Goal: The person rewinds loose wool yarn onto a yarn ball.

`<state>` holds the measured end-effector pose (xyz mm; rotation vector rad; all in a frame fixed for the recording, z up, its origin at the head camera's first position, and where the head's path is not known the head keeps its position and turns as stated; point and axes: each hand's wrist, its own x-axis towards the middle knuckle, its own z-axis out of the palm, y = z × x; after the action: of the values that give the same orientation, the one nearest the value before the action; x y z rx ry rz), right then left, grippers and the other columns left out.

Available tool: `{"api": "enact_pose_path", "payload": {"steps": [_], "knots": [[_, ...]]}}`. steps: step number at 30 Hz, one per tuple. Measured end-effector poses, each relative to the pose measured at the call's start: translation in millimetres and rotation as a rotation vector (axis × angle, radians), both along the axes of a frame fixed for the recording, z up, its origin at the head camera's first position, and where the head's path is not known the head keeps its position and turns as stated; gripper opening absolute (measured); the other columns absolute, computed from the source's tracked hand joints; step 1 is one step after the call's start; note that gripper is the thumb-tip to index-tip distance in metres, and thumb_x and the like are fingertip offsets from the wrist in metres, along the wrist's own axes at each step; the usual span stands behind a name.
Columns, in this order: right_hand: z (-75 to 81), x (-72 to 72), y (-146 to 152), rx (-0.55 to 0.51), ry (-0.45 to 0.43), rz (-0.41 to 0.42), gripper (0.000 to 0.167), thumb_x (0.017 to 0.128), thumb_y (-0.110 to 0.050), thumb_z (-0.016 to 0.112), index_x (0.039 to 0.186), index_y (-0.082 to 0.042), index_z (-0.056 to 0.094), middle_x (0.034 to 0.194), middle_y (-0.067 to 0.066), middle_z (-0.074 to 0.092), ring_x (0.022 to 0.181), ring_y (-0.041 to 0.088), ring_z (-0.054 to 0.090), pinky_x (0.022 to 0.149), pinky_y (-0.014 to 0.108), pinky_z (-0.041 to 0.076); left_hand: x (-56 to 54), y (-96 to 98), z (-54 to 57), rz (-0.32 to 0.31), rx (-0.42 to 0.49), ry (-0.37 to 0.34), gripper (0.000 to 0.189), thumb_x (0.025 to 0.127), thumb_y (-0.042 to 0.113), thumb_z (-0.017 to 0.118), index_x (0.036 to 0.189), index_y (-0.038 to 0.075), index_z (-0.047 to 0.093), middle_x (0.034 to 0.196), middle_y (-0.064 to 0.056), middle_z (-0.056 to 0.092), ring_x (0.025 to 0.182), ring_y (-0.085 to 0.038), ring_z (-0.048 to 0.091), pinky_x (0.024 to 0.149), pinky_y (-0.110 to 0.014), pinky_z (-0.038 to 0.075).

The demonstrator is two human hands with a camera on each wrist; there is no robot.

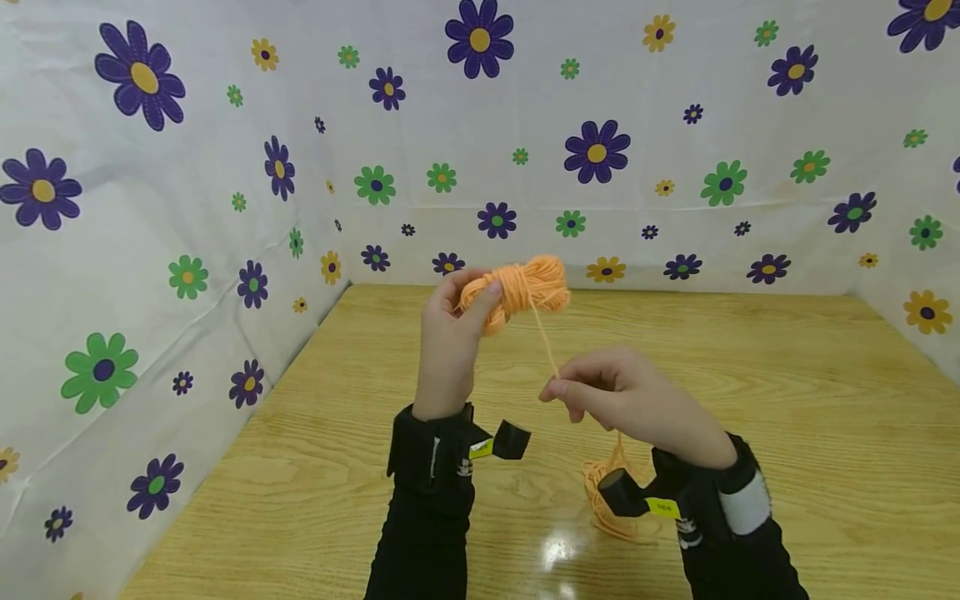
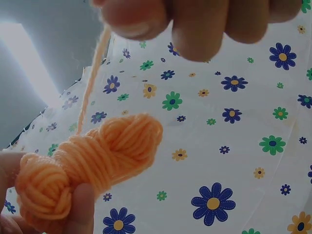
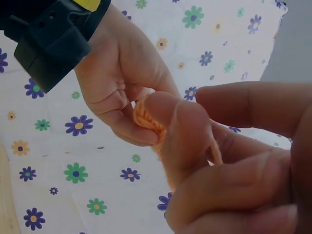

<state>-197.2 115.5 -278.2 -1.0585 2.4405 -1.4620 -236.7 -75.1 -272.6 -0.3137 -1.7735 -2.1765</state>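
Observation:
My left hand grips one end of a bundle of orange yarn, raised above the table. Several turns of yarn wrap its middle, as the left wrist view shows on the bundle. From that wrapped middle a single strand runs down to my right hand, which pinches it between thumb and forefinger, lower and to the right. Below the right hand the yarn goes on down to a loose heap on the table, partly hidden by the right wrist camera. In the right wrist view, fingers cover most of the bundle.
The wooden table stretches under both hands. A white cloth with printed flowers hangs behind it and along the left and right sides. Each wrist wears a black strap with a small camera.

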Motion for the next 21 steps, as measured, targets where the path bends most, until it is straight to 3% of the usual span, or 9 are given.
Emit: {"api": "enact_pose_path", "payload": {"steps": [7, 16, 21], "knots": [[-3.6, -5.3, -2, 0.074, -0.03, 0.035, 0.024, 0.096, -0.021, 0.049, 0.097, -0.006, 0.067, 0.068, 0.005, 0.053, 0.049, 0.011, 0.039, 0.045, 0.024, 0.036, 1.7, 0.4, 1.3, -0.094, 0.084, 0.02, 0.023, 0.092, 0.004, 0.053, 0.113, -0.005, 0.051, 0.106, -0.014, 0.053, 0.088, -0.018, 0.057, 0.076, -0.026, 0.051], [-6.8, -12.5, -4, 0.12, -0.048, 0.047, 0.025, 0.097, -0.02, 0.047, 0.098, -0.005, 0.067, 0.068, 0.003, 0.053, 0.047, 0.008, 0.037, 0.044, 0.023, 0.036, 6.9, -1.1, 6.6, -0.348, 0.188, -0.008, 0.016, 0.093, 0.001, 0.046, 0.109, 0.0, 0.05, 0.101, -0.008, 0.052, 0.083, -0.013, 0.055, 0.069, -0.021, 0.05], [-6.3, -14.2, -4, 0.121, -0.077, 0.039, 0.025, 0.097, -0.016, 0.046, 0.099, -0.002, 0.067, 0.068, 0.003, 0.054, 0.046, 0.008, 0.036, 0.044, 0.021, 0.034, 9.0, -4.1, 8.4, -0.502, 0.183, -0.034, 0.016, 0.092, 0.002, 0.043, 0.106, 0.003, 0.05, 0.098, -0.006, 0.052, 0.081, -0.012, 0.054, 0.068, -0.02, 0.049]]}}
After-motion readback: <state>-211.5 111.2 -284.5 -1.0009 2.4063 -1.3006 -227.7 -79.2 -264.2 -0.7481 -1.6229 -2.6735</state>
